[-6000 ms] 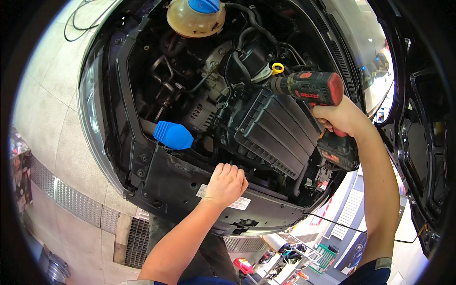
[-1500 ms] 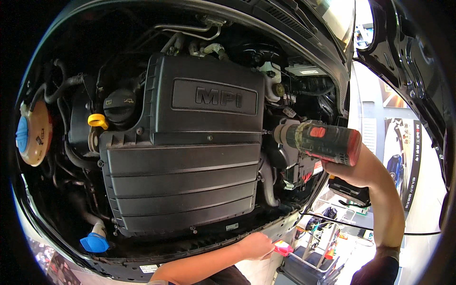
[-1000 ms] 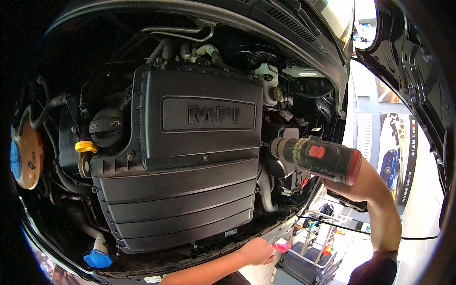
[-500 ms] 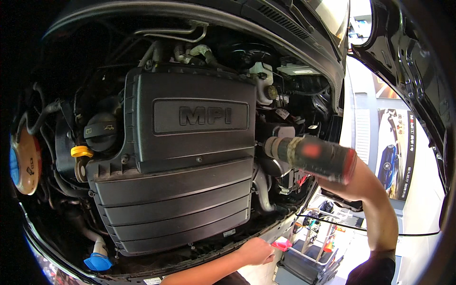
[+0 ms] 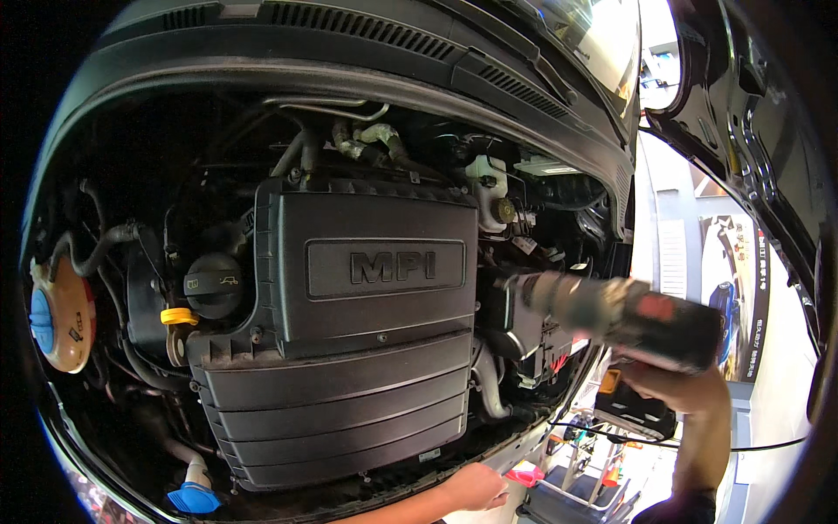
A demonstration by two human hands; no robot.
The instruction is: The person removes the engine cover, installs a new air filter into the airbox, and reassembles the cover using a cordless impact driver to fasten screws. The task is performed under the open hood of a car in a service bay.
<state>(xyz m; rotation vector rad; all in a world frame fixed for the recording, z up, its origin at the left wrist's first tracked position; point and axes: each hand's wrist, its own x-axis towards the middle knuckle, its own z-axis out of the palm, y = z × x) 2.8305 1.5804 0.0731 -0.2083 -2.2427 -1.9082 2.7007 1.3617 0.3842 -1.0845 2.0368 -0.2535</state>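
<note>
Engine bay (image 5: 349, 74) is filling most of the view, its dark edge curving across the top; raised hood (image 5: 742, 113) is standing along the right side, black inner face showing; black engine cover (image 5: 336, 367) is sitting in the middle of the bay, framed lettering marking its upper half, ribs running across its lower half.

Black-and-red power drill (image 5: 668, 327) is hanging right of the cover, lying roughly level and pointing left, its blurring front end just beside the cover's edge; blur is hiding whether they are touching; right hand (image 5: 672, 384) is wrapping round the grip, fingers closing on it, black battery pack (image 5: 635, 412) showing beneath.

Cart (image 5: 567, 493) is standing beyond the bay's front edge, lower right; tan coolant tank (image 5: 74, 327) is sitting far left, blue cap (image 5: 40, 320) facing outward; left hand (image 5: 476, 487) is showing by the front edge, lower middle, well apart from the drill, fingers curling inward; cannot tell whether it is holding anything or touching the edge; round black filler cap (image 5: 212, 286) is sitting just left of the cover; blue flip lid (image 5: 194, 499) is topping a pale neck, lower left; yellow pull ring (image 5: 180, 316) is showing just beside the filler cap, on its lower left.
</note>
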